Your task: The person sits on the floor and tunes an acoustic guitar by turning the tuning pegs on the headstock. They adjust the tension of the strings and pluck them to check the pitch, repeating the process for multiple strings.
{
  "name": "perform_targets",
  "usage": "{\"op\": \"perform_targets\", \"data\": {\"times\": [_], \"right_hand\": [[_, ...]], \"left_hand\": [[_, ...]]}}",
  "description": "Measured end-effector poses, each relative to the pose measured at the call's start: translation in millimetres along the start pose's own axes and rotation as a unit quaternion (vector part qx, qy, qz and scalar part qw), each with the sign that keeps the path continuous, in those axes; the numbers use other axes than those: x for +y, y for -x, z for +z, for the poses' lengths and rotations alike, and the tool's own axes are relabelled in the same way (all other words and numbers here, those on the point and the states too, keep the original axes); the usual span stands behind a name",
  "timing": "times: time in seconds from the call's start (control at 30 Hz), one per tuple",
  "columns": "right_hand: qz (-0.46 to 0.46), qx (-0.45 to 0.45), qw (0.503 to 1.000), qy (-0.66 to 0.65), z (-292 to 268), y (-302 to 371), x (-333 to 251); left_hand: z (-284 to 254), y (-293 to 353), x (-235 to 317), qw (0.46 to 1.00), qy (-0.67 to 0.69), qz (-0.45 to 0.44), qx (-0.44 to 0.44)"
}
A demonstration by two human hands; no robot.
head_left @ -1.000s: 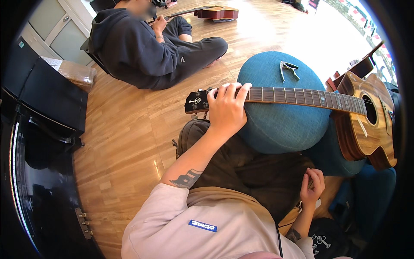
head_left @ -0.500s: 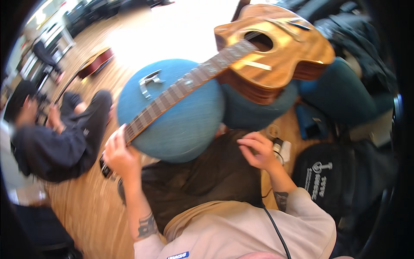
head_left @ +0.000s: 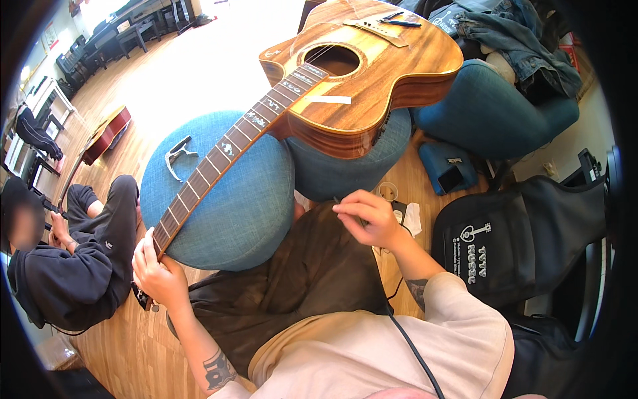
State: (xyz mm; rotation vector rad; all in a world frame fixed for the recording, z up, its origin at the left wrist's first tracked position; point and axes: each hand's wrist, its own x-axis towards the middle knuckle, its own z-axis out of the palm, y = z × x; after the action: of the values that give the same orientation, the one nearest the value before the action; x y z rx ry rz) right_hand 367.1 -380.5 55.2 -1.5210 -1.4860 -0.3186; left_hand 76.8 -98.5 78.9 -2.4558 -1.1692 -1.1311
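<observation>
An acoustic guitar [head_left: 425,63] lies face up across two round blue stools, its neck [head_left: 211,165] slanting down toward my left. Around the neck's far end, by the headstock, my left hand [head_left: 159,274] is closed. My right hand [head_left: 373,218] hovers above my lap, thumb and fingers pinched; a small dark tip shows at the fingertips, too small to name. Beside the neck, a silver capo [head_left: 178,159] rests on the left stool [head_left: 246,229]. Dark-handled pliers [head_left: 401,23] lie on the guitar's top near the bridge [head_left: 375,31], and a white strip [head_left: 330,100] sits below the soundhole.
To my left a person [head_left: 73,266] sits on the floor beside a reddish guitar [head_left: 109,136]. A black gig bag [head_left: 492,246] lies at my right. Behind it are a blue case [head_left: 446,169] and a blue chair [head_left: 498,123] with clothes. A black cable [head_left: 419,356] crosses my shirt.
My view has turned, so the guitar and stools appear farther left. My right hand's fingers have drawn into a tighter pinch. My left hand stays at the neck's end.
</observation>
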Motion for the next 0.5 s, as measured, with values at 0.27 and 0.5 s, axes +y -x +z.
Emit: {"op": "perform_targets", "data": {"times": [0.27,0.5], "right_hand": [[0.060,0.134,0.987,-0.072,-38.4,-29.9,3.1],[0.117,0.224,0.952,-0.172,-49.8,-18.6,5.0]], "left_hand": [[2.7,2.2,-2.1,1.000,-0.002,-0.009,0.000],[3.9,4.2,-0.5,1.000,-0.013,-0.013,0.006]]}}
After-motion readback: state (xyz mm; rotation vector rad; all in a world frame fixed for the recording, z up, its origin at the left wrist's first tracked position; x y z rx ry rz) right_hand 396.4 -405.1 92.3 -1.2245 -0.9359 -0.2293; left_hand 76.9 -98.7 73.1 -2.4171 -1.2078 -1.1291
